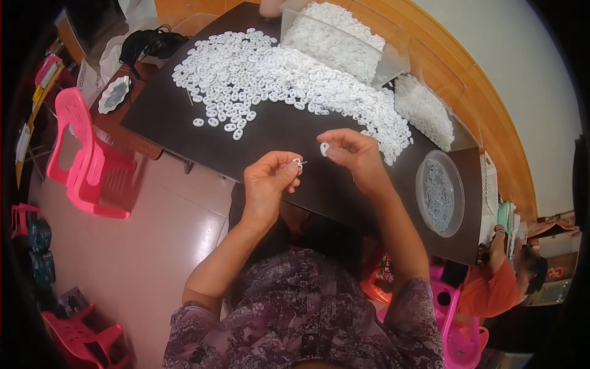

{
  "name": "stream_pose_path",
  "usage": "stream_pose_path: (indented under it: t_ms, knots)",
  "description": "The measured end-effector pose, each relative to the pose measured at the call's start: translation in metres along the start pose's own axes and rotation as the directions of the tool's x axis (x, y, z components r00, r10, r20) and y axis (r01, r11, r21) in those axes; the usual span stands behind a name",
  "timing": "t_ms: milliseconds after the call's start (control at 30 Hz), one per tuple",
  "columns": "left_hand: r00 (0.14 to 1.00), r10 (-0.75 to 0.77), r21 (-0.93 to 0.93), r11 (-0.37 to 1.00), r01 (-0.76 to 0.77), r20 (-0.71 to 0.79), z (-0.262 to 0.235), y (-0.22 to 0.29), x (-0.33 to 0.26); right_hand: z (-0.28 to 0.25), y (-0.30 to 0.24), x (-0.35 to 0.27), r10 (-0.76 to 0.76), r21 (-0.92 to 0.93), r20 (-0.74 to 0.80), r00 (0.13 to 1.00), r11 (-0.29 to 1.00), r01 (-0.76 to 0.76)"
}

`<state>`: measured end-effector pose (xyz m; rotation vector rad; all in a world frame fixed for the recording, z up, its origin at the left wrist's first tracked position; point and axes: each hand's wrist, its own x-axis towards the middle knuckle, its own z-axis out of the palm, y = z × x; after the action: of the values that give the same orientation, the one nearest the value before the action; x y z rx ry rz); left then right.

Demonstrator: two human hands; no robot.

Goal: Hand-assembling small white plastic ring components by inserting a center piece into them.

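Note:
My left hand [268, 184] is closed in a pinch on a small white plastic piece [297, 163], with a thin metal pin or screw [303, 162] sticking out toward the right. A short gap to the right, my right hand [357, 157] pinches a white two-holed oval piece [324, 148] between thumb and forefinger. Both hands are above the near part of the dark table [283, 128]. Beyond them spreads a large heap of the same white oval pieces [313, 77], with several lying loose at its near left edge.
Clear bins of white pieces [335, 40] [424, 111] line the table's far right side. A clear round tub [456, 224] holds small grey-blue metal parts. Pink chairs [83, 160] stand at left; another person in orange [488, 292] is at lower right.

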<state>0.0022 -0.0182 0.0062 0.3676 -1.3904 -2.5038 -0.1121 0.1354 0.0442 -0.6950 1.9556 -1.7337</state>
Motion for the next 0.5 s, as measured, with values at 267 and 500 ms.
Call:
stream_pose_path:
  t_ms: [267, 500]
  knots:
    - [0.999, 0.019, -0.076, 0.997, -0.021, -0.025, 0.005, 0.005, -0.006, 0.030, 0.002, -0.012, -0.005, 0.169, 0.052, 0.999, 0.986, -0.004]
    - [1.000, 0.015, -0.175, 0.984, -0.015, -0.005, 0.006, 0.004, -0.010, 0.044, 0.017, -0.021, 0.062, 0.121, -0.042, 0.997, 0.991, -0.056]
